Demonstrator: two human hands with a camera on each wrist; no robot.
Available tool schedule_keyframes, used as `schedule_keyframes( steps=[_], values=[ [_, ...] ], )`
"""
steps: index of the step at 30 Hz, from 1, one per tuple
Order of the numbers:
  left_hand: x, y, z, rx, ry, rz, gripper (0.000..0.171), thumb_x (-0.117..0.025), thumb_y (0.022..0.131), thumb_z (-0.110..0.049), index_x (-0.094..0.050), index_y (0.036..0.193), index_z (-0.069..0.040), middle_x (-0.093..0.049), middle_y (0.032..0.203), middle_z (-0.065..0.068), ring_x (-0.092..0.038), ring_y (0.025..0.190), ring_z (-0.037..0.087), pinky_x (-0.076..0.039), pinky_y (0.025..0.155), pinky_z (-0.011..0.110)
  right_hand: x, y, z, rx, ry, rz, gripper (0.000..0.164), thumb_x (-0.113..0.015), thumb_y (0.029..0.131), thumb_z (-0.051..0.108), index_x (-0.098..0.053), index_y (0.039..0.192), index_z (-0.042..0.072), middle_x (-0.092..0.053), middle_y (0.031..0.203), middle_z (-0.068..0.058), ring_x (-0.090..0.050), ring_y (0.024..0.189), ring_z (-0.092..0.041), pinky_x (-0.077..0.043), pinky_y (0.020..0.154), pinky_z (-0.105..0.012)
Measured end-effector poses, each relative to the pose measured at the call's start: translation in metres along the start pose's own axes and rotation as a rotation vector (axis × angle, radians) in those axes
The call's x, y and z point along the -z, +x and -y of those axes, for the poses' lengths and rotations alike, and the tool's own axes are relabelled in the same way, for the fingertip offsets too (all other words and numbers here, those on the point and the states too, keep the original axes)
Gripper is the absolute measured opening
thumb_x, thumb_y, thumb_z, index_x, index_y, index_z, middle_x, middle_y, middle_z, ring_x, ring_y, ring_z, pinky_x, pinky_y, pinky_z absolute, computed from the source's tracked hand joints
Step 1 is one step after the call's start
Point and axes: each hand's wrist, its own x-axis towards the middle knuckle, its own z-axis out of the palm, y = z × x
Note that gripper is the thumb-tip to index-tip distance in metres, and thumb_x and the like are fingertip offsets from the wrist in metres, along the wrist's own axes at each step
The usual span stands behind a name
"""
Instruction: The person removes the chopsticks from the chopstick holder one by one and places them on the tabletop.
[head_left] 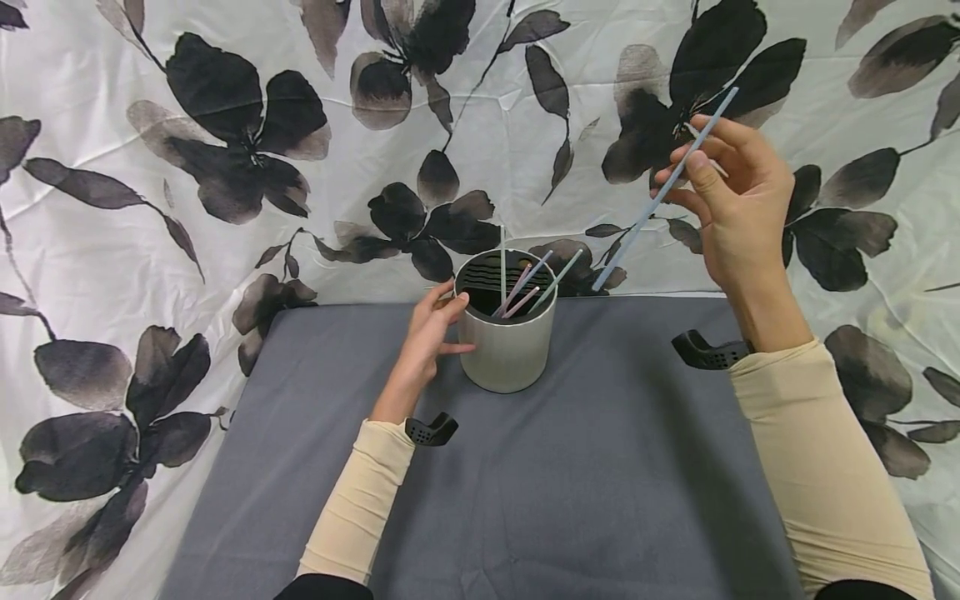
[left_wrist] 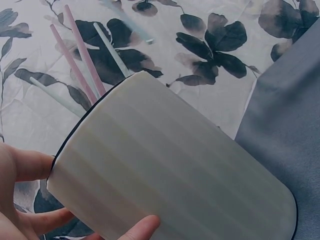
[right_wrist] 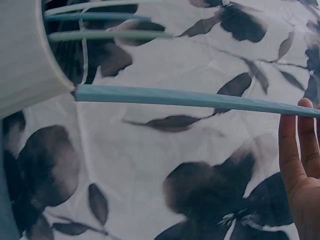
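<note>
A white cylindrical container with a dark inside stands upright near the far edge of the grey cloth. Several thin pastel straws, in pink, blue and pale green, lean inside it. My left hand grips the container's left side, fingers at the rim and against the wall, as the left wrist view also shows. Up to the right, my right hand pinches a long light blue straw near its upper end. The straw slants down toward the container, its low end apart from it. A small whitish piece shows between the right fingers, its kind unclear.
A grey cloth covers the table surface. Behind and around it hangs white fabric with dark flower prints. Black wrist mounts stick out from both sleeves.
</note>
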Motion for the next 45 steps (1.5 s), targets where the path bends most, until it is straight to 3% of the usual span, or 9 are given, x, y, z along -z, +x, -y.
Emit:
schedule_keyframes(
  steps=[7, 14, 28, 37, 45],
  values=[
    [0.0, 0.001, 0.0, -0.004, 0.003, -0.007, 0.063, -0.066, 0.103, -0.034, -0.042, 0.16, -0.019, -0.044, 0.158, 0.014, -0.042, 0.142, 0.038, -0.066, 0.084, 0.058, 0.026, -0.016, -0.021, -0.152, -0.01, 0.005, 0.042, -0.067, 0.095, -0.012, -0.061, 0.136, -0.012, -0.073, 0.098, -0.018, -0.075, 0.078, -0.027, -0.069, 0.074, -0.034],
    [-0.002, 0.001, 0.0, -0.001, -0.011, -0.009, 0.062, -0.066, 0.103, -0.033, -0.043, 0.159, -0.02, -0.044, 0.158, 0.014, -0.042, 0.142, 0.039, -0.063, 0.089, 0.063, 0.049, -0.046, -0.053, -0.267, -0.171, 0.036, 0.038, -0.069, 0.097, -0.004, -0.065, 0.134, -0.007, -0.078, 0.099, -0.009, -0.077, 0.08, -0.018, -0.068, 0.068, -0.027],
    [-0.002, 0.002, 0.001, -0.002, 0.009, -0.015, 0.063, -0.066, 0.102, -0.035, -0.042, 0.159, -0.02, -0.043, 0.16, 0.013, -0.041, 0.143, 0.038, -0.066, 0.085, 0.058, 0.094, -0.107, -0.106, -0.635, -0.381, 0.025, 0.03, -0.07, 0.1, 0.006, -0.068, 0.129, 0.011, -0.079, 0.094, 0.009, -0.075, 0.077, -0.008, -0.066, 0.064, -0.024],
    [-0.002, 0.003, 0.002, -0.001, 0.005, -0.018, 0.064, -0.066, 0.102, -0.035, -0.042, 0.16, -0.02, -0.042, 0.16, 0.013, -0.04, 0.144, 0.038, -0.066, 0.083, 0.058, 0.133, -0.139, -0.128, -0.775, -0.636, 0.037, 0.036, -0.067, 0.103, 0.013, -0.06, 0.137, 0.004, -0.073, 0.087, 0.022, -0.068, 0.075, -0.002, -0.067, 0.066, -0.027],
    [-0.002, 0.003, 0.002, -0.001, 0.005, -0.015, 0.063, -0.067, 0.102, -0.035, -0.043, 0.159, -0.021, -0.042, 0.16, 0.013, -0.041, 0.143, 0.038, -0.066, 0.084, 0.059, 0.146, -0.159, -0.139, -0.816, -0.644, 0.057, 0.048, -0.066, 0.103, 0.008, -0.052, 0.143, -0.014, -0.072, 0.082, 0.02, -0.068, 0.07, -0.001, -0.066, 0.062, -0.024]
  ],
)
